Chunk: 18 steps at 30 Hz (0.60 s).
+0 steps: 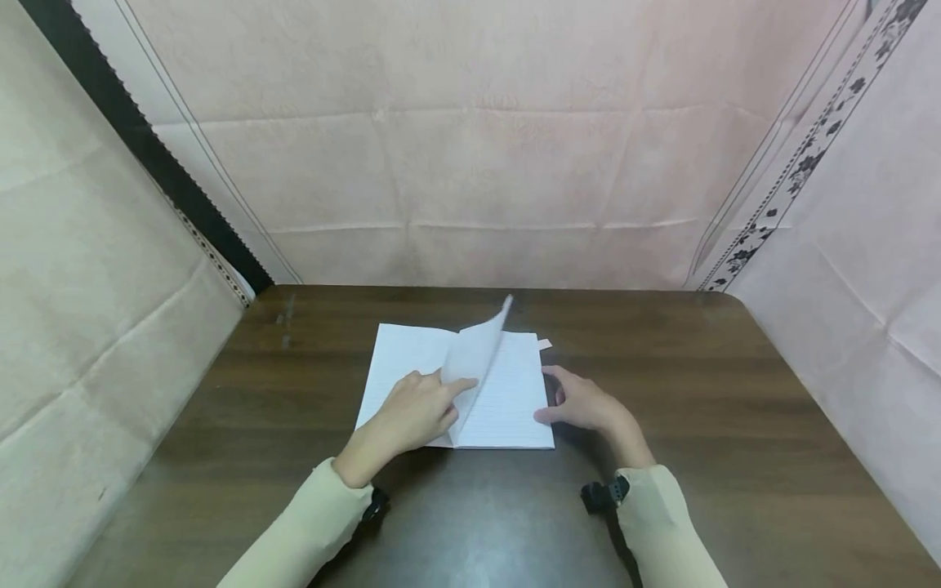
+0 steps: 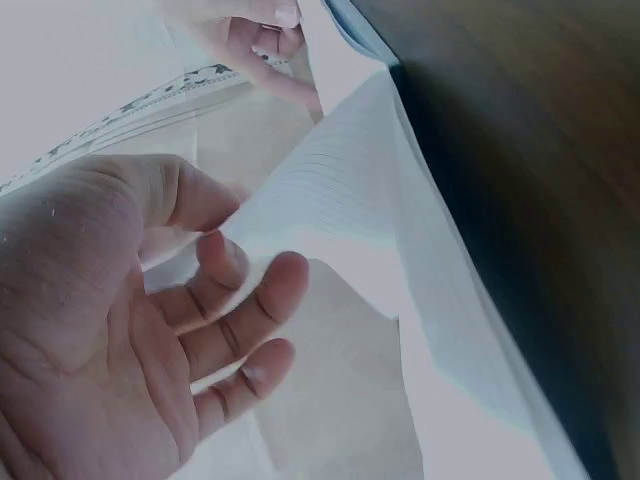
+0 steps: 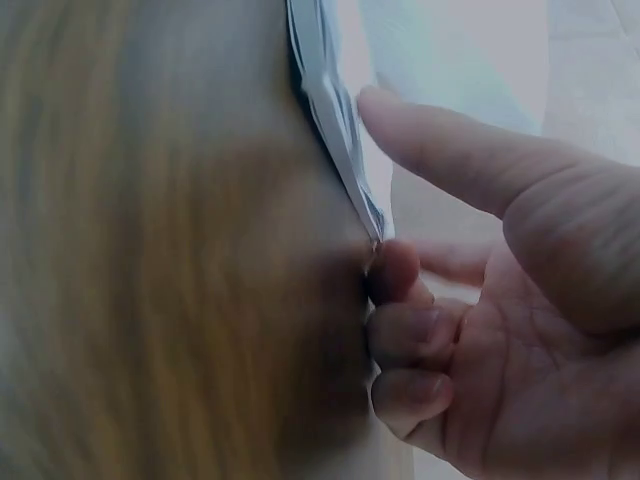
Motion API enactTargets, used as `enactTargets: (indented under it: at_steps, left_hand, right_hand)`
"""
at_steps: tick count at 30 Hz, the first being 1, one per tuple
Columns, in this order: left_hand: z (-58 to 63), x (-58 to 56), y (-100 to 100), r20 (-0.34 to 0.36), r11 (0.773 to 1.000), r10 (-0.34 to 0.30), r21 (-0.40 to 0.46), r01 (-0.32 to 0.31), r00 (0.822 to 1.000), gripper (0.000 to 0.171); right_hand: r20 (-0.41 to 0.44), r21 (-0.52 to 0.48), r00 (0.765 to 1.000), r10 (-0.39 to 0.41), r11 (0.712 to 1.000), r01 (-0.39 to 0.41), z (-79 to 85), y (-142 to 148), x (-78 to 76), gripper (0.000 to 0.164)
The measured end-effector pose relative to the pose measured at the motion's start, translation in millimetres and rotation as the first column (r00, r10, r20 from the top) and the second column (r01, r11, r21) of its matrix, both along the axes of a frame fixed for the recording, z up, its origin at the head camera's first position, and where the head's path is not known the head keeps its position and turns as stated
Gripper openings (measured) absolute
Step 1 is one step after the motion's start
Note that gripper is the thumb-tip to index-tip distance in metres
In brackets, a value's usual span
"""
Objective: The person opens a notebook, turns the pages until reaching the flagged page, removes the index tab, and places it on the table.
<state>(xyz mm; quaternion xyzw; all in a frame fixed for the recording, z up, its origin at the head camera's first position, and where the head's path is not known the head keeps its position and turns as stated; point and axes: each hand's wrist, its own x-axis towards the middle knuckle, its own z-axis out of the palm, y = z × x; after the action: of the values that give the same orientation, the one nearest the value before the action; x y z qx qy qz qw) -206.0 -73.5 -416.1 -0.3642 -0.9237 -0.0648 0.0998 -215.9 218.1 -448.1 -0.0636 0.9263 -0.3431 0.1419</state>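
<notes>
A lined notebook [image 1: 515, 400] lies spread on the brown table, its left page [image 1: 400, 359] blank-looking. One page [image 1: 474, 351] stands raised near the middle fold. My left hand [image 1: 422, 408] pinches this page by its edge between thumb and index finger; in the left wrist view the left hand [image 2: 110, 300] has its other fingers loosely bent. At the notebook's right edge is my right hand [image 1: 588, 402]. In the right wrist view, the right hand [image 3: 500, 250] has its thumb on the page and its curled fingers against the edge of the notebook [image 3: 345, 130].
A small pale tab [image 1: 545, 344] sticks out past the notebook's upper right edge. Brown wooden tabletop [image 1: 294, 506] surrounds the notebook. Pale cloth [image 1: 470, 180] hangs behind the table and along both sides. Each wrist wears a dark strapped device.
</notes>
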Motion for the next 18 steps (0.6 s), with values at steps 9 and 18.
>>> enactTargets:
  at_steps: [9, 18]
  left_hand:
    - [15.2, 23.3, -29.3, 0.144, 0.960, 0.280, -0.067, -0.273, 0.949, 0.030]
    - [15.0, 31.8, -41.0, 0.330, 0.918, 0.391, -0.204, -0.339, 0.859, 0.029]
  right_hand:
    - [0.021, 0.047, 0.995, -0.095, 0.994, 0.094, 2.8, -10.2, 0.3, 0.070]
    - [0.020, 0.042, 0.994, -0.110, 0.993, 0.109, 1.7, -13.8, 2.5, 0.057]
